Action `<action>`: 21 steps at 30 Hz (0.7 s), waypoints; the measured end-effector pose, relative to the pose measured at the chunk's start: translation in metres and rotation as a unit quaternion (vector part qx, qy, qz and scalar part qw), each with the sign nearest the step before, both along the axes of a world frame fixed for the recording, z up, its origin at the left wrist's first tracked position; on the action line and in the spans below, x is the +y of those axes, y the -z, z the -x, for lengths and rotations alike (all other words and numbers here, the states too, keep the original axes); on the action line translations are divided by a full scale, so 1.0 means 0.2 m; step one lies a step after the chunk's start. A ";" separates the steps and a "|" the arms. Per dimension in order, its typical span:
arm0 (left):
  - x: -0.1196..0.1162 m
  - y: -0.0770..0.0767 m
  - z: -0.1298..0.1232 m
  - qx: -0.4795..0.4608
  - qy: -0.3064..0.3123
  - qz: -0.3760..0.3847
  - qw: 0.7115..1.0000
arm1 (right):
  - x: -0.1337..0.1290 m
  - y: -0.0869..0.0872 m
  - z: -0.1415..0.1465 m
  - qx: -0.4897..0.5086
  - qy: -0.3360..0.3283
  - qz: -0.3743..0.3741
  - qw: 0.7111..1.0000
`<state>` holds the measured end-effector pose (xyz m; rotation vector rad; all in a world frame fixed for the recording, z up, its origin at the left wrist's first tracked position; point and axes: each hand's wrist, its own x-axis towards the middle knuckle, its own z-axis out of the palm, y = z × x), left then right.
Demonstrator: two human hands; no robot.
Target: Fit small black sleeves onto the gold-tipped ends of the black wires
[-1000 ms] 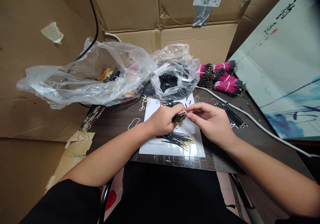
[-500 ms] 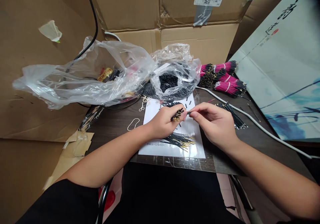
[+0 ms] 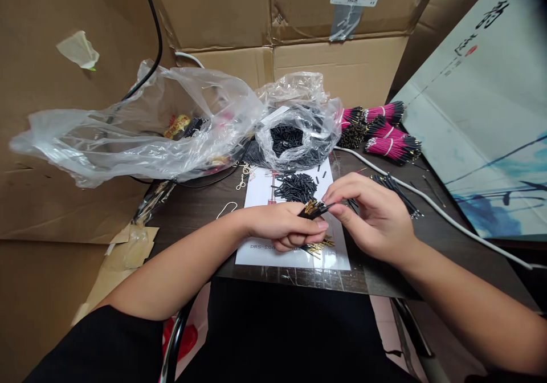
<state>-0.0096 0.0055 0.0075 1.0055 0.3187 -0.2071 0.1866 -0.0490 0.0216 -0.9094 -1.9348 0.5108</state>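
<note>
My left hand (image 3: pixel 284 225) is closed round a bundle of black wires (image 3: pixel 313 208) with gold tips, above a white printed sheet (image 3: pixel 256 256). Close at its right, my right hand (image 3: pixel 367 215) pinches a thin black piece at the bundle's end; its far end is hidden by the fingers. Short black tubes (image 3: pixel 297 187) lie in a pile on the sheet behind my left hand. More gold-tipped wires (image 3: pixel 318 247) lie on the sheet, partly under that hand.
An open plastic bag (image 3: pixel 287 138) of black tubes stands behind the sheet, a crumpled clear bag (image 3: pixel 149 138) to its left. Pink and black wire bundles (image 3: pixel 393 146), loose black wires (image 3: pixel 399 192) and a white cable (image 3: pixel 461 229) lie to the right. Cardboard (image 3: pixel 342 66) stands behind.
My left hand has turned and dropped a little, so the held bundle now points toward my right hand and the tube pile shows. My right hand has shifted slightly.
</note>
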 end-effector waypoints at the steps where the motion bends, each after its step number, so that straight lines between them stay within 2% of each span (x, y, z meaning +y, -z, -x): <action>1: 0.00 0.00 0.00 0.005 0.006 0.003 1.000 | 0.00 0.00 0.00 0.001 0.004 0.001 1.000; 15: -0.01 0.00 0.00 0.025 -0.012 0.011 1.000 | 0.01 0.00 0.00 -0.021 0.012 -0.005 1.000; 21: -0.01 -0.01 -0.01 0.057 -0.040 -0.015 0.997 | 0.02 -0.02 -0.02 -0.095 0.020 -0.063 0.993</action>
